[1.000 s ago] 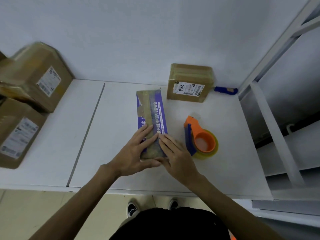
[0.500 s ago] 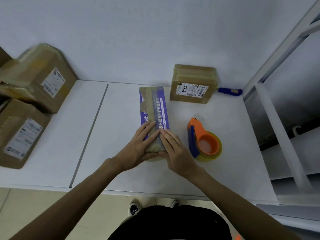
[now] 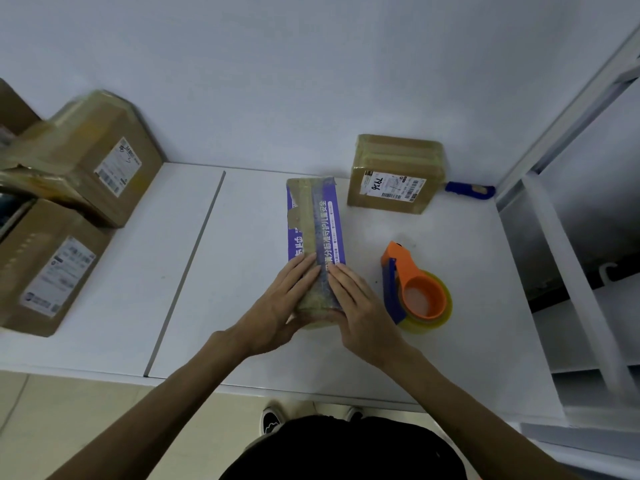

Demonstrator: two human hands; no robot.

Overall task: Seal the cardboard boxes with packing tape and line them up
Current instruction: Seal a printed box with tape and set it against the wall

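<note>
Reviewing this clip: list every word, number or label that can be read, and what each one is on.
"分标准守护儿童安全": white print along the purple box; its start is covered.
"7936", handwritten, as best it reads: shipping label on the small taped box; its fine print is too small.
Labels on the upper left cardboard box and the lower left cardboard box: too blurred to read.

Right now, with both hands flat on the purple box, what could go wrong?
1. The left hand and right hand press only the near end of the purple box. The far end, where a torn patch shows, may stay poorly stuck.
2. The tape dispenser lies close beside the right hand, so a sideways sweep could knock it.
3. The near end sits fairly near the table edge, so a pull toward the body might slide it off.
</note>
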